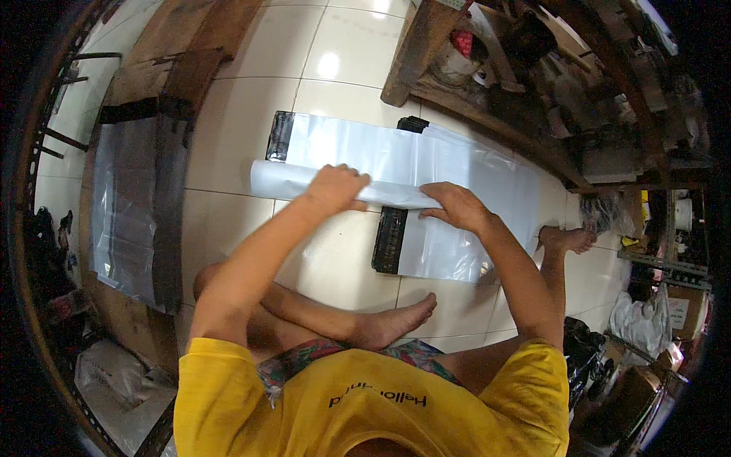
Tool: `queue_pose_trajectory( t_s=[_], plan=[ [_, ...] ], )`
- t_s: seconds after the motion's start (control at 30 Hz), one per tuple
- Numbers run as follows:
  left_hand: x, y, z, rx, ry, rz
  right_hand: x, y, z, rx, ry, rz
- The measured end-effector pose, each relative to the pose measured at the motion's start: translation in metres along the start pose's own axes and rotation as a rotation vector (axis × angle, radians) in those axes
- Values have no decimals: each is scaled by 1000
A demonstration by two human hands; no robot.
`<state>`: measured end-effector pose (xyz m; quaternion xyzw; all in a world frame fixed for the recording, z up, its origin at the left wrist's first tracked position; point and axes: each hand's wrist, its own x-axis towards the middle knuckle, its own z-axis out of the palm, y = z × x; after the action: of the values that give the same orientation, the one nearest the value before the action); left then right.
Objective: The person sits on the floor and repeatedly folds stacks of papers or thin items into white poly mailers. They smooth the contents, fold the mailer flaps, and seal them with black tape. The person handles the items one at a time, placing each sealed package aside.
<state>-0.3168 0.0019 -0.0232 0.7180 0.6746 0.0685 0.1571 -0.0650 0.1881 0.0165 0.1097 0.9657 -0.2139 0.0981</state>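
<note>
Located at centre, on the pale tiled floor [251,114]: a whitish plastic sheet [350,141], flat at the far side and turned over at the near side into a plastic roll [278,180]. Oriented roughly left to right, with a rounded left end. Gripped along the middle by the left hand [337,189], with fingers curled over the top and thumb toward the near side. Gripped at the right end by the right hand [461,207], narrow, with thumb below the fingers. Spaced apart, with a bare length of roll between.

Fitted at the left edge of the sheet: a black strip [279,137]. Laid beneath, extending to the right: a stack of whitish plastic [502,179] with a black edge [390,240], partly covered by sheet and roll. Not distinguishable: right-hand limit of the sheet against the stack.

Placed at far left, on brown cardboard [137,335], well apart from the hands: translucent plastic packing [126,206] with dark borders. Positioned at upper right: a wooden shelf [487,119], loaded with items too dim to identify. Set at far right: a perforated metal rack [670,270].
</note>
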Motion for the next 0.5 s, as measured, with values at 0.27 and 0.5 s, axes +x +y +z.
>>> queue_pose_trajectory(
  t_s=[0.27,0.5],
  plan=[
    [5,-57,-38,-66,-167,-273,7,67,-26,326,-130,309],
    [11,-64,-19,85,207,-280,26,103,9,345,217,614]
  ],
)
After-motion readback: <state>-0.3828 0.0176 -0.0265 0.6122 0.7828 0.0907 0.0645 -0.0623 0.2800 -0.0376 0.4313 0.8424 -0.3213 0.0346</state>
